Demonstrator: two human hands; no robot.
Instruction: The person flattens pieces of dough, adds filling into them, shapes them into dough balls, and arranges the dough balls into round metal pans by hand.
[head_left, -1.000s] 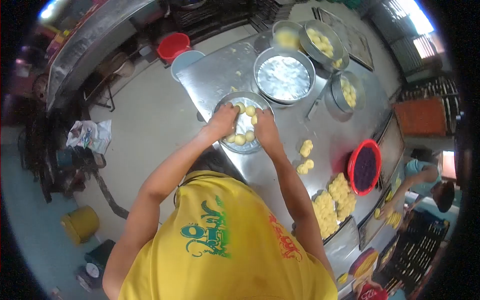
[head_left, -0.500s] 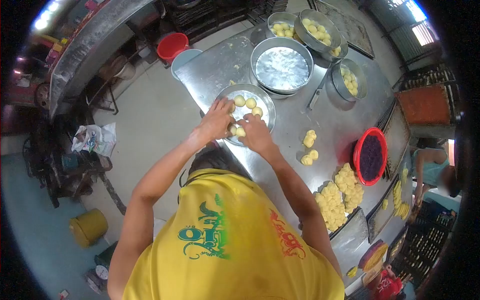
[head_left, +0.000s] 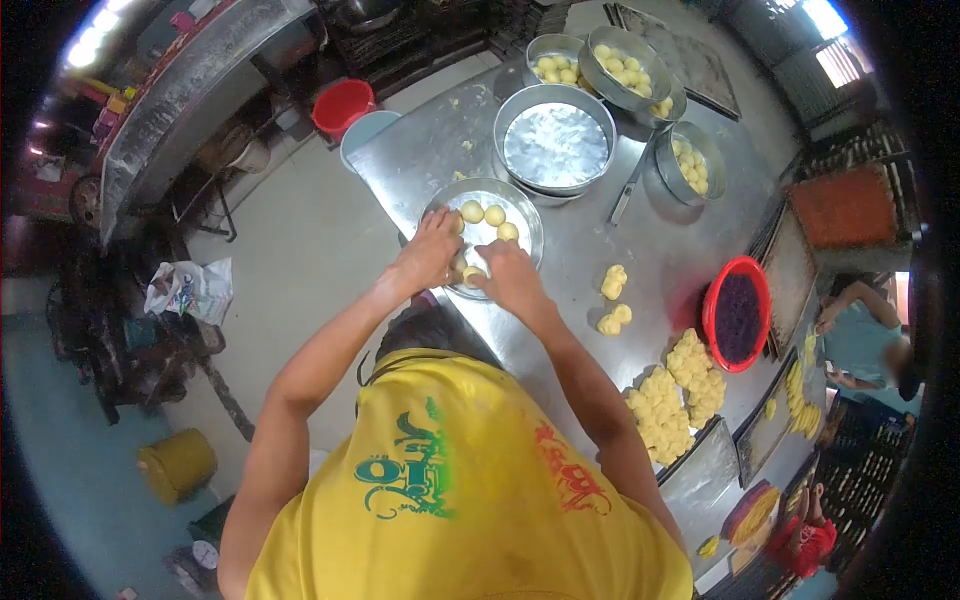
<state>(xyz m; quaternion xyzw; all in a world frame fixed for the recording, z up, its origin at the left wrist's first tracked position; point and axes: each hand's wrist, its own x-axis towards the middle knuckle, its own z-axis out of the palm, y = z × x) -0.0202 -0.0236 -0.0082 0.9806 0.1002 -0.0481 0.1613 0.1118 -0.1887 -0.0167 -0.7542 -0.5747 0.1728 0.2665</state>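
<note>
A round metal pan (head_left: 532, 215) lies near the table's edge with pale yellow dough balls (head_left: 495, 215) set around its inside. My left hand (head_left: 431, 250) reaches over the pan's left side, fingers stretched out, beside a ball partly hidden by them. From the right, my right hand (head_left: 510, 272) is in the pan, its thumb and fingers around a dough ball (head_left: 473, 274) at the near side. Part of that ball is covered by the fingers. Loose dough pieces (head_left: 614, 282) rest on the table to the right.
Behind the pan stand an empty-looking round pan (head_left: 556, 145) and several pans of dough balls (head_left: 625, 70). A scraper-like tool (head_left: 622, 203) lies on the metal table (head_left: 660, 240). To the right are a red basin of dark filling (head_left: 738, 312), a dough pile (head_left: 660, 415) and co-workers (head_left: 865, 335).
My right hand has drawn slightly back toward the near side of the pan, by the near dough balls. My left hand stays over the left side. A co-worker's arm at right has risen.
</note>
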